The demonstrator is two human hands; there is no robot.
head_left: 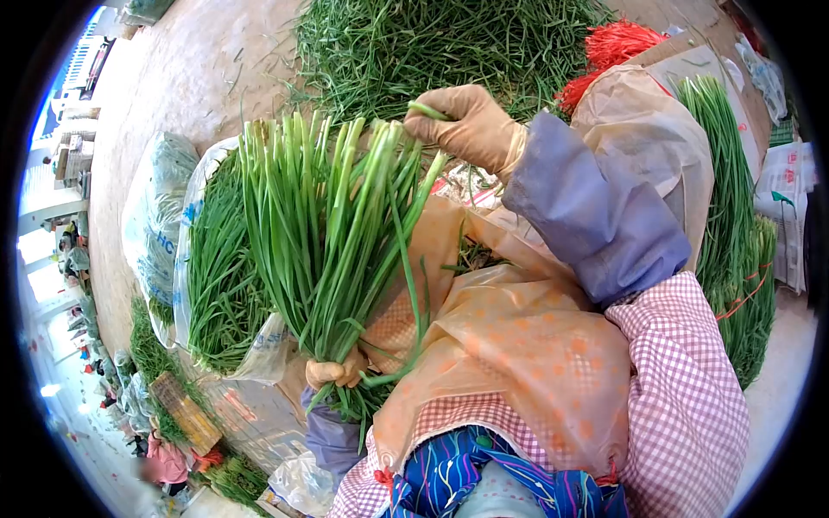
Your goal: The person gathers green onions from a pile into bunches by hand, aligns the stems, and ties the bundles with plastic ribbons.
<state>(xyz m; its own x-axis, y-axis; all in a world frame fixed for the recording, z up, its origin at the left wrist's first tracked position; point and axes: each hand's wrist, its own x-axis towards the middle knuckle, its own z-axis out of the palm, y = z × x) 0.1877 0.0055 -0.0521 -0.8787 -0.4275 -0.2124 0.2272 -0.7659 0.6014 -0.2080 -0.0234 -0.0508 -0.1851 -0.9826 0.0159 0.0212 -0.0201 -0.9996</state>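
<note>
The floor is pale brown and scuffed across the far side, bleached nearly white along its left edge, and greyer on the right. Well off to the left, a pale wall carries bright white patches, too glaring to tell whether windows or doorways, with stacked boxes beside it and blue-and-white bars farther off. Nearer on that side glows a small spot of light.

White bag (printed), 1 pink-clad person
</note>
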